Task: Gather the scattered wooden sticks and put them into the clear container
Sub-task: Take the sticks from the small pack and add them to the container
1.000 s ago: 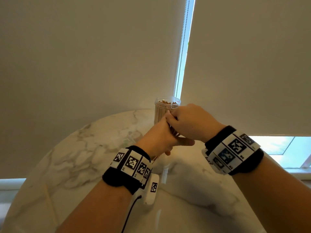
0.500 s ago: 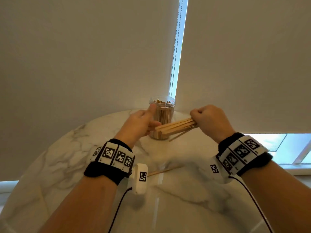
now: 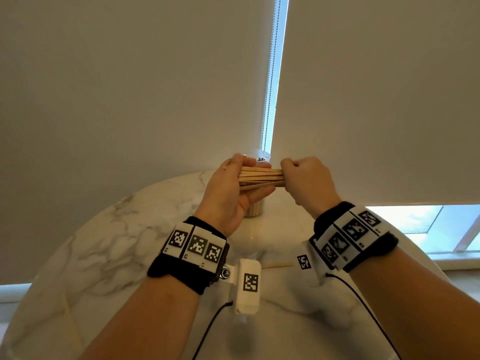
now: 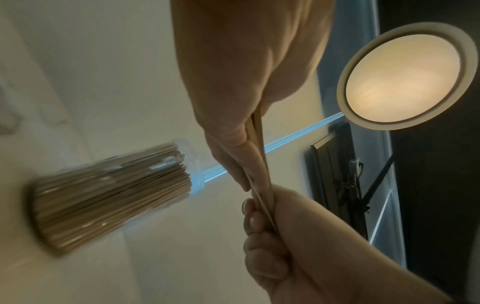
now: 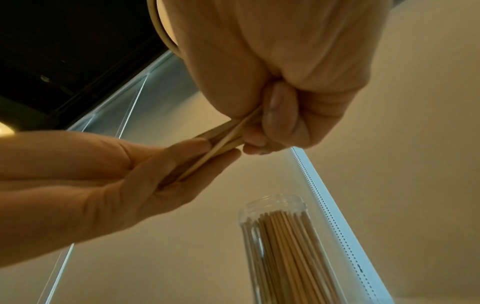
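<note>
Wooden sticks (image 3: 261, 177), thin, pale, bundled level above clear container (image 5: 279, 207). One end clenched in right hand (image 3: 307, 183); other end cradled in left hand (image 3: 228, 193), fingers (image 5: 192, 148) nearly straight beneath, thumb on top. Container cylindrical, packed with upright sticks, set on round marble-veined tabletop (image 3: 109, 245). One loose stick (image 3: 276, 266) left on tabletop. Plain roller blinds (image 3: 130, 87) behind.

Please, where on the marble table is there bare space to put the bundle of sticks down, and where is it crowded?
Bare marble shows on the left part of the table, between its curved edge and the left hand. It is crowded at the far middle, where the clear container stands under the bundle held by the right hand. One loose stick lies between the wrists.
</note>
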`<state>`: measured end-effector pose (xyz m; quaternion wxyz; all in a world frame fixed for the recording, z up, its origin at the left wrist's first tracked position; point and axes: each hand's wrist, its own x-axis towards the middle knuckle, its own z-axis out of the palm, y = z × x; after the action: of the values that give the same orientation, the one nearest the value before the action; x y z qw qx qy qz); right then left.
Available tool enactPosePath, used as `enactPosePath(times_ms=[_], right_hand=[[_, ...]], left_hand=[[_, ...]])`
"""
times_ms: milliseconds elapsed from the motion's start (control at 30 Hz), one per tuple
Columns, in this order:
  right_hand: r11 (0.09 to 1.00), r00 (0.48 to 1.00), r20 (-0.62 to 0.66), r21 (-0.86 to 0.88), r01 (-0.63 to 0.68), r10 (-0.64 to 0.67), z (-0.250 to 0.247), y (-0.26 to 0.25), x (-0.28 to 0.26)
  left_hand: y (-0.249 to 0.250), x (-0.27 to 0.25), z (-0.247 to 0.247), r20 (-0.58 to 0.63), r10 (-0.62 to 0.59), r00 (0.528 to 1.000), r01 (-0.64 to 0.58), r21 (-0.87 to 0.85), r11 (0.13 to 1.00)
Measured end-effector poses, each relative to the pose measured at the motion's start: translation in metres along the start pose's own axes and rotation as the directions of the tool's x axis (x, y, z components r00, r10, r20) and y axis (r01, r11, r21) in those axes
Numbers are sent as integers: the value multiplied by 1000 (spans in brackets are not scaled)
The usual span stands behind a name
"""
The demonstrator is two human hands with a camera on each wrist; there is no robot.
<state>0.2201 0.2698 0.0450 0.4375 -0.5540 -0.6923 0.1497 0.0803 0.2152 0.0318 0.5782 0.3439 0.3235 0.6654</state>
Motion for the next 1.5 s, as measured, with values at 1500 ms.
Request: enactPosePath(times_ms=[1500], right_hand=[[983, 991, 122, -173, 69, -48, -50, 6, -52]], left_hand=[[3, -50, 19, 305, -365, 880, -178, 923, 341]])
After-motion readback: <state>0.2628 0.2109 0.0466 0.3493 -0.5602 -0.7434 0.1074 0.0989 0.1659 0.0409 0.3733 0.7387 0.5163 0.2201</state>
